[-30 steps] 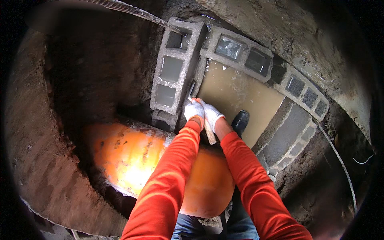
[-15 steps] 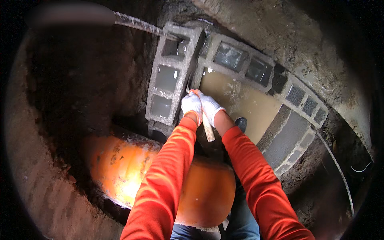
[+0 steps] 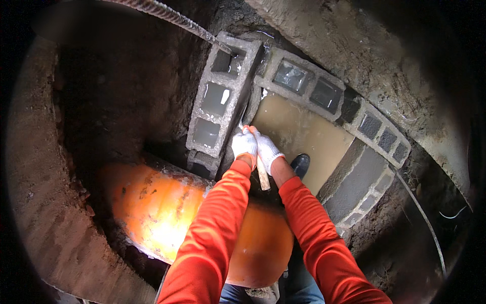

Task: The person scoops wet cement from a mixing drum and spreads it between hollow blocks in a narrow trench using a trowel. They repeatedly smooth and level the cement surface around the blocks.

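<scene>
My left hand [image 3: 244,144] and my right hand [image 3: 266,149], both in white gloves, are closed together around a tool with a pale wooden handle [image 3: 263,177] and a thin metal end [image 3: 244,117]. The metal end is at the inner side of an upright row of wet concrete block [image 3: 225,81] with water in its cores; its very tip is hard to make out. Just right of my hands is a pool of muddy water [image 3: 298,126], with my black boot [image 3: 301,163] in it.
A large orange pipe [image 3: 142,207] lies below my forearms. More concrete blocks [image 3: 288,88] border the pool at top and right [image 3: 349,187]. A ribbed bar [image 3: 177,23] leans into the left block. Dirt walls [image 3: 50,202] surround the pit, with a rope [image 3: 422,207] at right.
My hands and the tool shifted slightly up in the picture, then back down; the whole view also moved a little. My grip looks the same.
</scene>
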`<state>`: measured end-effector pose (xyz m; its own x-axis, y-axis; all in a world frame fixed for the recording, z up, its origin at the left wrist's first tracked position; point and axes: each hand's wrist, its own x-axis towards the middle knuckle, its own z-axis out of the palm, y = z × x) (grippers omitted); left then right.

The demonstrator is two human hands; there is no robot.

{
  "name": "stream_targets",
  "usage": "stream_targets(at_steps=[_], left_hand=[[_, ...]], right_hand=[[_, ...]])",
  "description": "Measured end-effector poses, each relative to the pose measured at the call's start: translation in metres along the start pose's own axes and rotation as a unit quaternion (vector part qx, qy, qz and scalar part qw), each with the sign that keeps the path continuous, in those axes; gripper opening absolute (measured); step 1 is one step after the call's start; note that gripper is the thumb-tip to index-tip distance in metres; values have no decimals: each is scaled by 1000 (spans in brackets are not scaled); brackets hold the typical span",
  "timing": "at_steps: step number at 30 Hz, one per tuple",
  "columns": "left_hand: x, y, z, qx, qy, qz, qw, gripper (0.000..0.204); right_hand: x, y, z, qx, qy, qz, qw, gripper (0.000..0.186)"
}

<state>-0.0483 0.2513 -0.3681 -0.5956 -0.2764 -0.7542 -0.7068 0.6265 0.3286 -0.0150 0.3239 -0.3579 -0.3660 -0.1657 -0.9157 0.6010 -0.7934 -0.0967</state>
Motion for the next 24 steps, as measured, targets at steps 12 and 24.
stream_targets(at_steps=[12, 24], left_hand=[[43, 85, 54, -35, -76, -66, 994, 59], [-15, 11, -24, 351, -91, 434, 825, 29]], right_hand=[[90, -71, -50, -24, -66, -73, 995, 33], [119, -46, -102, -260, -88, -120, 954, 49]])
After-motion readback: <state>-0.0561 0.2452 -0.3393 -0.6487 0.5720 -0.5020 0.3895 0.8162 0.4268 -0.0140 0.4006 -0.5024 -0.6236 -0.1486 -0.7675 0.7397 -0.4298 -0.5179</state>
